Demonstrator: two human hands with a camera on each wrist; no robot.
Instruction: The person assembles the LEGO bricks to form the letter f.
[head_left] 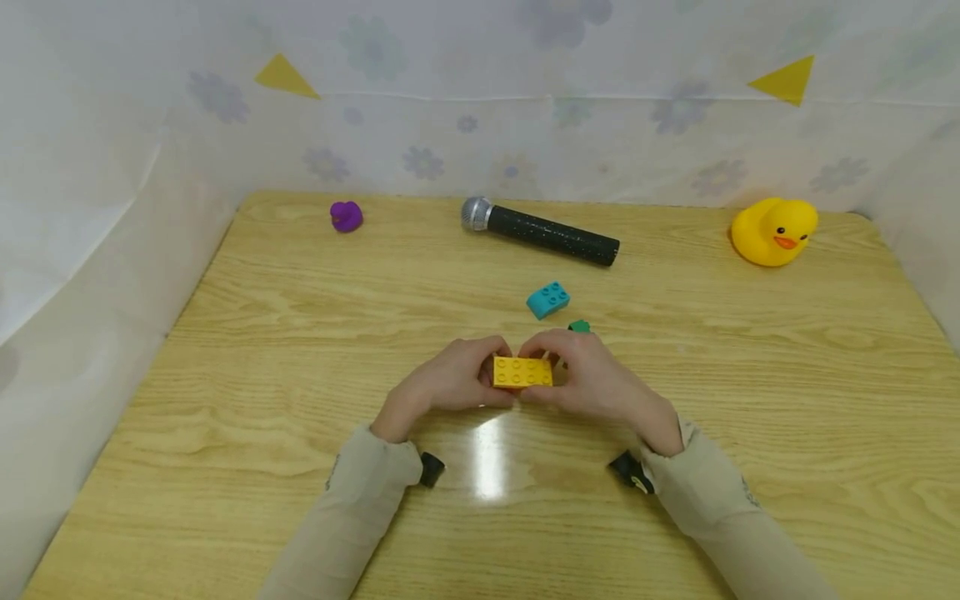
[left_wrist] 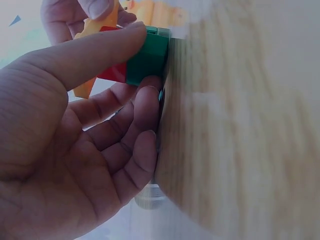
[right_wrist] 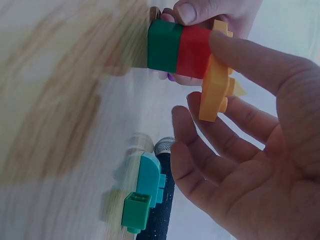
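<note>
A yellow brick (head_left: 522,372) with two rows of studs tops a small stack near the middle of the table. Under it are a red brick (right_wrist: 193,51) and a green brick (right_wrist: 164,47), the green one lowest and right at the tabletop. My left hand (head_left: 459,377) holds the red and green bricks from the left, its thumb lying across them in the left wrist view. From the right, my right hand (head_left: 594,377) pinches the yellow brick, which juts out past the red one on that side.
Just beyond my right hand lies a loose green brick (right_wrist: 136,211), with a curved teal brick (head_left: 547,301) behind it. Farther back are a black microphone (head_left: 553,234), a purple duck (head_left: 347,217) at left and a yellow duck (head_left: 772,233) at right. A flowered cloth (head_left: 480,150) walls the table.
</note>
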